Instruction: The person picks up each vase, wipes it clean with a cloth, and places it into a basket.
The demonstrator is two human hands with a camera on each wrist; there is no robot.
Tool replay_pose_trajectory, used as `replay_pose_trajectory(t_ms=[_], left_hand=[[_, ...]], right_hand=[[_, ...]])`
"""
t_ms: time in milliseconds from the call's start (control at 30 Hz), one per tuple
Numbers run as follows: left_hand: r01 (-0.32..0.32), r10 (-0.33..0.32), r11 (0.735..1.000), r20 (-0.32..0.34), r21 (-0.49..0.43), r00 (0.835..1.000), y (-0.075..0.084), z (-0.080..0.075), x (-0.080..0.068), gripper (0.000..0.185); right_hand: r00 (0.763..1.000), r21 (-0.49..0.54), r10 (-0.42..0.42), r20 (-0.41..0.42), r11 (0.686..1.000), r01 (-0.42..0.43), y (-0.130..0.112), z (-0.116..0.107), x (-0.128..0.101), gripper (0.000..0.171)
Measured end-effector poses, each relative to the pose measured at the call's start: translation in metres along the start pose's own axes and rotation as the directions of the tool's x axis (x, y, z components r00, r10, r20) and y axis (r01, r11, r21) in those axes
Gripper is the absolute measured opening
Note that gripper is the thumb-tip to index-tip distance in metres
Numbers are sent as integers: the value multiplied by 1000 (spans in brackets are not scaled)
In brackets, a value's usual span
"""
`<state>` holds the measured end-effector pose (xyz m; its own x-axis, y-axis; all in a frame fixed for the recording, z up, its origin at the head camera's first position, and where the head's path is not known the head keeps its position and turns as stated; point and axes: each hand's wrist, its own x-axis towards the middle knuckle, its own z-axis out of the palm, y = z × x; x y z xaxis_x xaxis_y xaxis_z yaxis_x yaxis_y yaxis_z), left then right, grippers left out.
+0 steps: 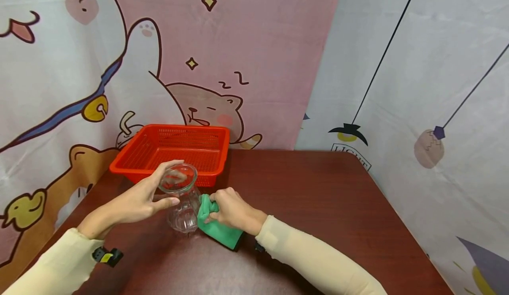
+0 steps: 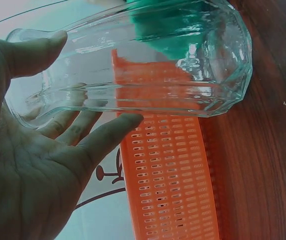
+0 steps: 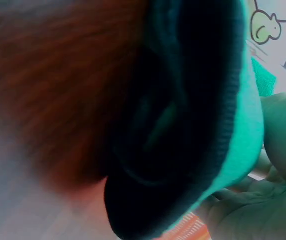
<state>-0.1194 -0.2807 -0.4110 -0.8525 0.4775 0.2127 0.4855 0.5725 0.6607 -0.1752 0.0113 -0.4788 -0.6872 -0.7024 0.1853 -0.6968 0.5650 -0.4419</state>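
The sleeves reach in from the near edge of the table (image 1: 318,189), one from each side. The left hand (image 1: 137,200) grips the jar (image 1: 183,202) near its mouth, thumb on one side and fingers curled round the other. The jar's long axis runs roughly upright, mouth up and leaning slightly toward the left hand, base on or just above the wood; I cannot tell which. The right hand (image 1: 232,210) pinches a bunched cloth (image 1: 216,228) and presses it against the jar's right flank. Both hands touch the jar, left above, right below. The basket (image 1: 131,160) lies just behind it.
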Motion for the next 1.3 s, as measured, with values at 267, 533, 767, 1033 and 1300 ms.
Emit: replay_pose_trajectory(t_ms=[267, 533, 767, 1033, 1300], left_hand=[[-2, 2, 1000, -6, 10, 1000, -1, -2, 0, 94], [4, -4, 1000, -2, 8, 1000, -2, -1, -1, 93], [6, -6, 1000, -7, 7, 1000, -1, 0, -2, 94], [-11, 11, 1000, 1, -21, 1000, -2, 1, 0, 95], [-10, 10, 1000, 0, -24, 1000, -3, 1, 0, 95]], right_hand=[[1000, -45, -24, 18, 999, 25, 1, 2, 1, 24], [999, -104, 0, 33, 995, 3, 0, 6, 2, 31], [999, -145, 1, 39, 989, 4, -1, 7, 4, 34], [996, -49, 78, 44, 996, -76, -2, 6, 2, 47], [994, 24, 101, 34, 994, -102, -2, 4, 3, 48]])
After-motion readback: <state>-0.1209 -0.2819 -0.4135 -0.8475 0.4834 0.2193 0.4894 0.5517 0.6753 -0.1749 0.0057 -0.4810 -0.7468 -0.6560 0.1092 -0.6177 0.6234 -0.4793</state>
